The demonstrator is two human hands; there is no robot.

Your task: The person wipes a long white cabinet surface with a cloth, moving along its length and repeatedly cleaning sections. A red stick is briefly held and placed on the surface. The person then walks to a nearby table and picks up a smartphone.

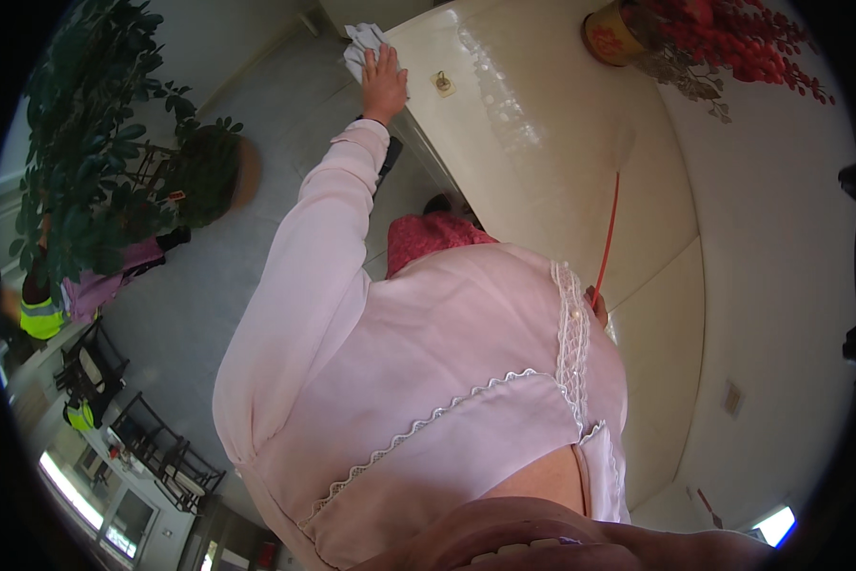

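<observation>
My left hand (385, 87), fingers stretched out, presses a crumpled pale grey cloth (366, 44) at the far left corner of a cream tabletop (578, 193). Part of the cloth hangs past the edge. Low at the right, my right hand (599, 307) shows only in part beyond my pink blouse (435, 335). It grips a thin red stick (608, 239) with a faint, see-through head, like a fly swatter, over the tabletop. Close to my left hand, a small square plate with a metal ring (443, 83) lies on the surface. Shiny streaks or glare (503, 100) run beside it.
A yellow pot (613, 34) with red artificial berries (742, 50) stands at the top right. Left, a leafy plant (78, 164) grows from a round pot (246, 171) on the grey floor. Another person (110, 285) is beyond it, near dark chairs (171, 464). A pale wall (763, 250) borders the right.
</observation>
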